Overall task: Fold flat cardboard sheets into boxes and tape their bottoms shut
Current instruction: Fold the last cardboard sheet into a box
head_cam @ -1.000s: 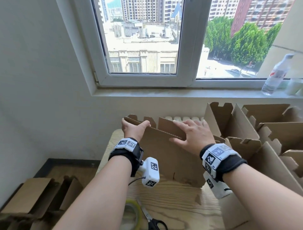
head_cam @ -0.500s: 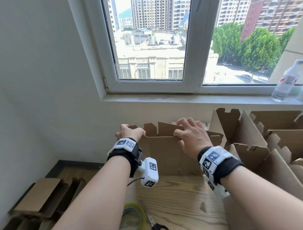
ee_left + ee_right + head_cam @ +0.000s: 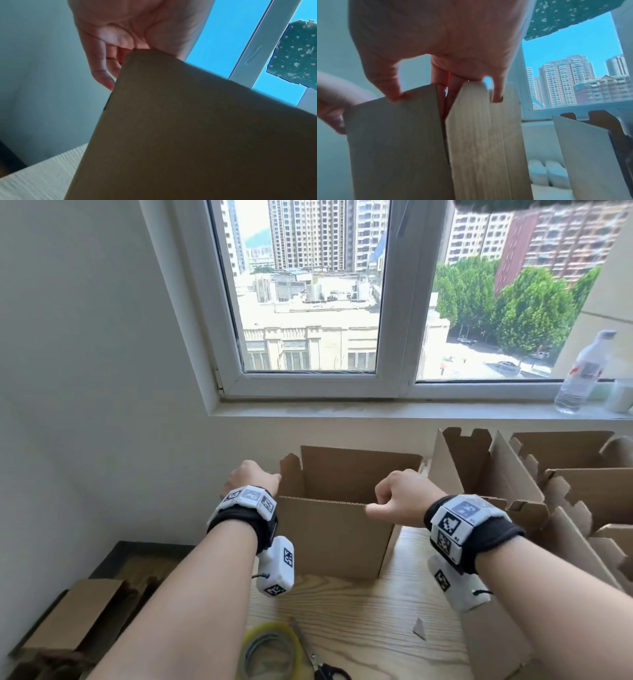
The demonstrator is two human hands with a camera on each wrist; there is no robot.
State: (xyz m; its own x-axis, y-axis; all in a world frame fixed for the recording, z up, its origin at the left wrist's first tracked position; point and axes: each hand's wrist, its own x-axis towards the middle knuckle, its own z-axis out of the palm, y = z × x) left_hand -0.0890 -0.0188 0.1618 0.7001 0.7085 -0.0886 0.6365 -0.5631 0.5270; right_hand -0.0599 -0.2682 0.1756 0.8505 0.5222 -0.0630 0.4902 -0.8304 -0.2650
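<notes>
Corrugated brown cardboard, so the box (image 3: 334, 537) is going to be light and stiff across its panels but floppy at the creases. It's standing open-topped near the back edge of the desk (image 3: 359, 611), just under the windowsill. The left hand (image 3: 251, 478) is curling over the top left corner, fingers gripping the rim, and the right hand (image 3: 399, 497) is pinching the near wall's top edge by the right corner, thumb on the outside. The right wrist view is blurry, but the fingers (image 3: 496, 93) seem to be hooking down inside a flap. I'd say rim corners are the right place to grab, since that's where the walls brace each other; squeezing mid-panel would probably just bow it. It's got nothing inside, so it'll likely slide or tip easily. Tape roll (image 3: 272, 652) and scissors (image 3: 330, 672) are sitting at the desk's front edge, more folded boxes (image 3: 513, 474) along the right.
</notes>
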